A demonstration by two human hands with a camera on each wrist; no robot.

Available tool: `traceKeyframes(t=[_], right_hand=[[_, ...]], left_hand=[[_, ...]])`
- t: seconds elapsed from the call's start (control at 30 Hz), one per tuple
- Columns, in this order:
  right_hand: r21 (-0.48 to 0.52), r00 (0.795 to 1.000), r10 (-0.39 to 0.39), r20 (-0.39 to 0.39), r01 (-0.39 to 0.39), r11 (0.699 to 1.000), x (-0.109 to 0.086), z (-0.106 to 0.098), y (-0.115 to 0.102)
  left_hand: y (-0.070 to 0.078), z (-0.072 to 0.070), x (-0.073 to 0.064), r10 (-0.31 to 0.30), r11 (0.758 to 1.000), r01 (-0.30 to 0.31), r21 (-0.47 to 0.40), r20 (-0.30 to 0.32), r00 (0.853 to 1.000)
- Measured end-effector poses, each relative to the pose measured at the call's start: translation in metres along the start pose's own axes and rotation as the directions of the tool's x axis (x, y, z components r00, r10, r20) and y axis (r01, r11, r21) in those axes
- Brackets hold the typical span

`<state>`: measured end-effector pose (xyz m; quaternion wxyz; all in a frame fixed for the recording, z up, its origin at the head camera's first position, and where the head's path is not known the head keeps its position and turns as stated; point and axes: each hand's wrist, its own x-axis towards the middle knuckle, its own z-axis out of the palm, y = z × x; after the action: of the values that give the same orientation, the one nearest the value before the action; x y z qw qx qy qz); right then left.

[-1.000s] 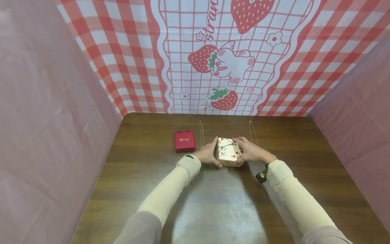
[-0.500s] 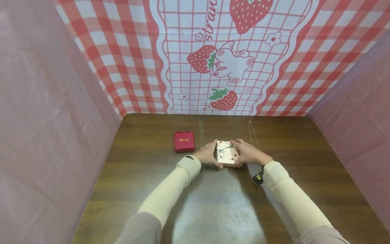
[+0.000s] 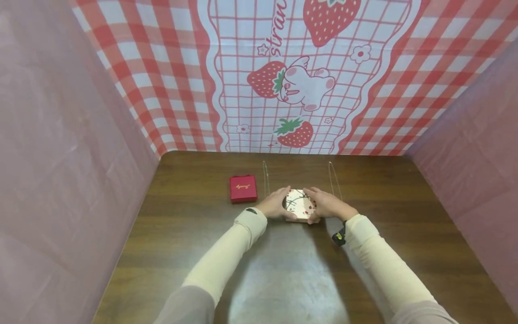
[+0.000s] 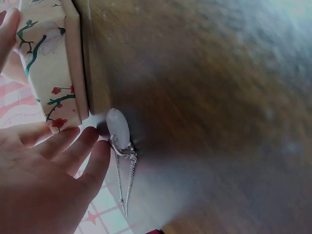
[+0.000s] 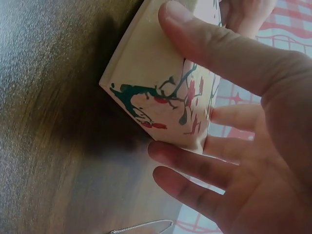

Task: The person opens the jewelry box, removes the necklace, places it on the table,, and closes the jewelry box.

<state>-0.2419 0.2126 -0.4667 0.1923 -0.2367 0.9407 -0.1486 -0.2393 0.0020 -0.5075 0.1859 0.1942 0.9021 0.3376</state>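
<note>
A cream box (image 3: 298, 204) printed with dark green twigs and red blossoms sits on the table between both hands. My left hand (image 3: 277, 204) holds its left side, thumb at the front. On the opposite side my right hand (image 3: 325, 204) grips it, with its thumb (image 5: 209, 41) along one face in the right wrist view. Close by the left fingers (image 4: 95, 165), a pale oval pendant (image 4: 118, 127) lies on a thin chain in the left wrist view. The box's inside is hidden.
A red square box (image 3: 243, 189) with gold lettering lies to the left. Thin necklace chains stretch behind the hands, a left chain (image 3: 265, 177) and a right chain (image 3: 334, 177). A checked strawberry cloth (image 3: 299, 90) backs the wooden table (image 3: 283, 270).
The top of the cream box has sunk, and my right hand has come slightly down and left with it. My left hand stays nearly in place. The red box and chains lie as before.
</note>
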Motion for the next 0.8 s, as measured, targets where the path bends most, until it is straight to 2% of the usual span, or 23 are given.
traceKeyframes(t=[0.17,0.37,0.53,0.8], right_hand=[[-0.005,0.999,-0.029,-0.027,0.028,1.0,0.002,0.001,0.0],[-0.002,1.0,-0.001,-0.004,0.001,1.0,0.004,0.001,0.003],[0.009,1.0,-0.002,0.002,0.002,1.0,0.007,-0.002,0.004],[-0.011,1.0,-0.011,0.014,0.011,1.0,0.014,-0.009,0.006]], left_hand=[[0.002,0.0,-0.001,-0.011,1.0,0.011,-0.015,0.0,1.0],[0.007,0.004,-0.002,-0.043,0.999,0.043,0.006,-0.001,0.999],[0.008,0.007,0.0,-0.042,0.999,0.042,0.014,-0.025,0.999],[0.014,0.004,0.002,-0.053,0.998,0.055,0.02,-0.069,0.996]])
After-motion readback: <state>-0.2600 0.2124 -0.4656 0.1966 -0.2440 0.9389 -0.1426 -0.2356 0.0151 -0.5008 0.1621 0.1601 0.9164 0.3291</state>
